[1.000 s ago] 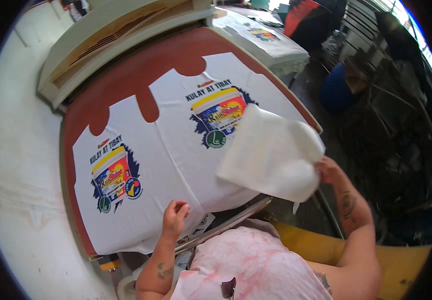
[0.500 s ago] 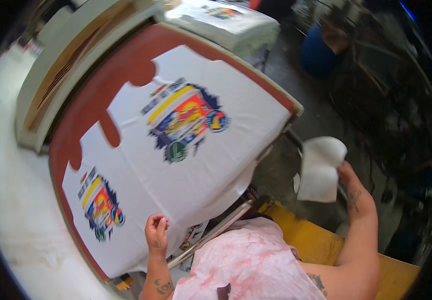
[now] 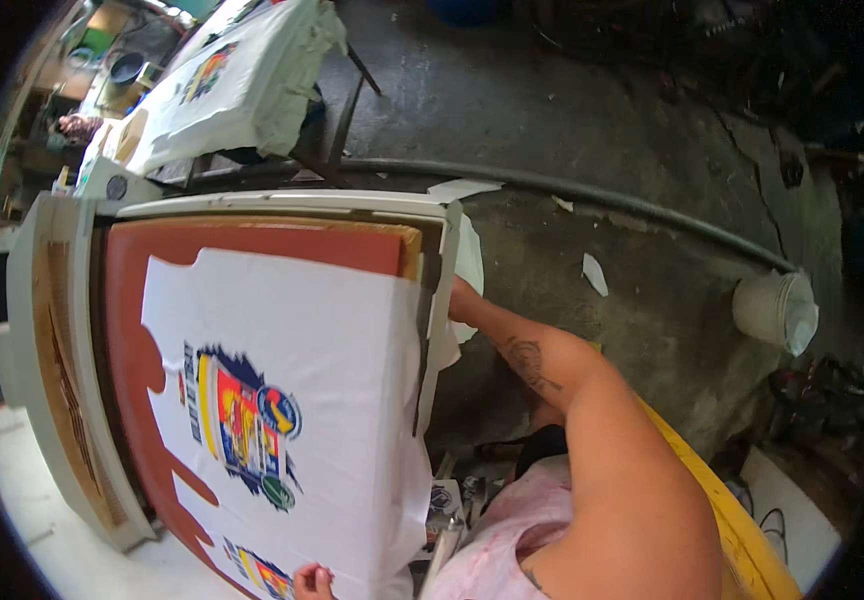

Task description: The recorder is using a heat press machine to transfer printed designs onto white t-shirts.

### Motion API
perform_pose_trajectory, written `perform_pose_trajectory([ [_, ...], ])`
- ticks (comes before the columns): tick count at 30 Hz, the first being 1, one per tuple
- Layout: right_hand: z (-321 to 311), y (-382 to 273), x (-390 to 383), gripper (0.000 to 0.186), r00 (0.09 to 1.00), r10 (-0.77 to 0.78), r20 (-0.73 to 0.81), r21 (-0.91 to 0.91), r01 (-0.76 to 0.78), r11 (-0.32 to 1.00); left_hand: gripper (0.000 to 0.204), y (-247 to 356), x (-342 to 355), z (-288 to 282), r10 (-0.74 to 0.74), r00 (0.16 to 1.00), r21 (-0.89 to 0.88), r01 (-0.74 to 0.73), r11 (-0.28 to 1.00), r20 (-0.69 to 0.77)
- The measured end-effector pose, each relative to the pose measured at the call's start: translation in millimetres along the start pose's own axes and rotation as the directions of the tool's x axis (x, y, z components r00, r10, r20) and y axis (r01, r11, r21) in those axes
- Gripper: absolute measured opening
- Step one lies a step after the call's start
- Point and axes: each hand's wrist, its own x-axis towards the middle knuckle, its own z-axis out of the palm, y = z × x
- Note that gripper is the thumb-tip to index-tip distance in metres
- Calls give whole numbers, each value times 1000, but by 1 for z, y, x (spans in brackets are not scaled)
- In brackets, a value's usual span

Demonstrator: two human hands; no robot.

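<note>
My right hand (image 3: 459, 305) reaches past the outer edge of the press bed, its fingers hidden behind that edge. A white sheet (image 3: 469, 262) shows beside and below the hand; whether it is gripped is hidden. My left hand (image 3: 314, 582), cut off by the lower edge, has curled fingers with nothing visible in them, just over the white fabric. That fabric, a white garment panel (image 3: 342, 350) with a colourful print, lies flat on the red press pad (image 3: 252, 240). A second print (image 3: 257, 572) shows at the lower left. The panel's near side hangs over the edge.
At the far left, a table holds a stack of white printed fabric (image 3: 252, 90). The grey press frame (image 3: 62, 370) borders the pad on the left. A pipe (image 3: 632, 205) runs along the floor toward a white bucket (image 3: 774, 308). White scraps (image 3: 594, 275) lie on the floor.
My view has turned right. My right hand has moved the white sheet from open space on the right to beside the press bed's edge. My left hand stays curled near the fabric.
</note>
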Motion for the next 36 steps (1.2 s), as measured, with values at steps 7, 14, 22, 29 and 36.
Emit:
perform_pose_trajectory([
  [7,-54,128,52,32,758,353,-548,-383,-602,700,25,-20,-5,-6,-121,989,282,93,955,83],
  [14,-68,152,59,37,698,418,-582,-360,-682,636,23,2,-3,2,-220,974,254,198,947,61],
  [22,-72,167,59,36,757,418,-502,-421,-636,647,21,-19,-4,13,-218,973,283,188,940,78],
  [29,-88,192,53,44,806,365,-467,-557,-588,586,21,-42,-6,16,-266,964,186,257,948,25],
  [36,-48,124,10,48,583,353,-732,-399,-786,472,22,-62,-27,11,-232,971,119,237,964,-55],
])
